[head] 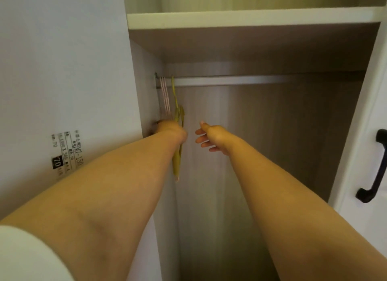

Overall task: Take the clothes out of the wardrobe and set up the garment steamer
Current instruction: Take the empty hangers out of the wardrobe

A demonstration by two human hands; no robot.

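1. Left hand (172,131) reached to the rail's (230,80) left end, gripping the yellow-green hanger (177,155) (pink hangers (165,96) beside it).
2. Right hand (211,137) was open, fingers spread, just right of the hanger, not touching.
3. Wardrobe (251,21) held no visible clothes.

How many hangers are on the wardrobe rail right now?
At least 2, at the rail's left end: a pink hanger against the side wall and a yellow-green hanger beside it, by the left hand. More pink ones may overlap.

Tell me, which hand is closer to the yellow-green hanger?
The left hand is nearer: it is right at the yellow-green hanger, apparently gripping it. The right hand hangs open just to the hanger's right, not touching.
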